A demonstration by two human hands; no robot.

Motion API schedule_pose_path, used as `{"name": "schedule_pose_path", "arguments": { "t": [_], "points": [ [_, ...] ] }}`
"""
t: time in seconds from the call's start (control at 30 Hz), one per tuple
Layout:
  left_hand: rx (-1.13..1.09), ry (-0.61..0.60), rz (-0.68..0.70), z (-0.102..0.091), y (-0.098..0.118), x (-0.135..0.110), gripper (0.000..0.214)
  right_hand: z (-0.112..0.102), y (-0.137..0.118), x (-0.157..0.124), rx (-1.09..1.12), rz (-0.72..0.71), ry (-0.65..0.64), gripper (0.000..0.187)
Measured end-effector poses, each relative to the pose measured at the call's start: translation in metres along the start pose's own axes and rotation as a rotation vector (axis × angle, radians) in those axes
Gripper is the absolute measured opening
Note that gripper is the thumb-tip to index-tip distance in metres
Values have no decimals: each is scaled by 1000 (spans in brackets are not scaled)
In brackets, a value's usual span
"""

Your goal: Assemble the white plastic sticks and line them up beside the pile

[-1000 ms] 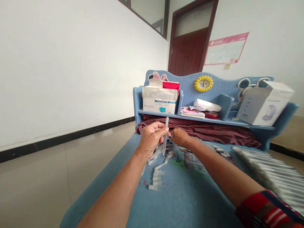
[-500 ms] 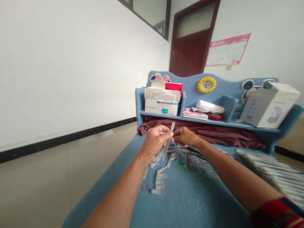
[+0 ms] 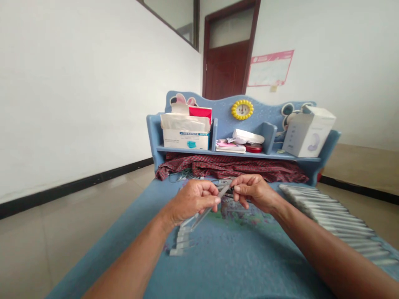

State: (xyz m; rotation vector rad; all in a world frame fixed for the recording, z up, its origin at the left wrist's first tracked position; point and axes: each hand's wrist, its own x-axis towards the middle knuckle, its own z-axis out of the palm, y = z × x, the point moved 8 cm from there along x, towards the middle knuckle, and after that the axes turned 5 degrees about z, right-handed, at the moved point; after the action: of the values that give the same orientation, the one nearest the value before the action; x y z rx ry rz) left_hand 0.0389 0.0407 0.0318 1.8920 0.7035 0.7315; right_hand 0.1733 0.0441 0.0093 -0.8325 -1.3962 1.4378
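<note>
My left hand (image 3: 190, 202) is closed around a clear plastic tube (image 3: 209, 207) that slants from lower left to upper right above the blue desk (image 3: 237, 257). My right hand (image 3: 254, 192) pinches the tube's upper end with thumb and fingertips. Both hands hover over the desk's middle. Several small clear caps (image 3: 181, 243) lie in a row on the desk just below my left hand.
A long row of finished clear tubes (image 3: 330, 218) lies along the desk's right side. At the back, a red checked cloth (image 3: 230, 168) sits under a shelf holding a mask box (image 3: 185, 135), papers (image 3: 230, 146) and a white carton (image 3: 307, 132).
The tube has tilted from upright to a slant, and both hands have lowered toward the desk. My head has turned, shifting the scene leftward in view.
</note>
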Motion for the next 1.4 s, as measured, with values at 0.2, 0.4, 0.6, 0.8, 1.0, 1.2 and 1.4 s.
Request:
{"name": "schedule_pose_path", "arguments": {
  "t": [0.2,0.4,0.6,0.8,1.0,1.2,1.4],
  "points": [
    [19,-27,-39,4,-7,2,16,-2,-3,-3,14,-25,-26,24],
    [39,-65,-53,8,-10,3,15,-1,-3,-4,-15,-29,-22,26],
    [48,-84,-62,11,-10,4,15,3,-2,-5,-52,-16,-65,25],
    [51,-107,-61,14,-11,4,16,3,1,-5,-104,-2,-71,26],
    [46,-109,-68,15,-13,4,14,3,4,-7,-172,5,-66,27],
    [32,-117,-46,16,-12,3,10,5,2,-10,-286,11,-54,27],
    [37,-121,-43,17,-13,4,10,5,5,-10,-354,14,-45,32]
  ]
}}
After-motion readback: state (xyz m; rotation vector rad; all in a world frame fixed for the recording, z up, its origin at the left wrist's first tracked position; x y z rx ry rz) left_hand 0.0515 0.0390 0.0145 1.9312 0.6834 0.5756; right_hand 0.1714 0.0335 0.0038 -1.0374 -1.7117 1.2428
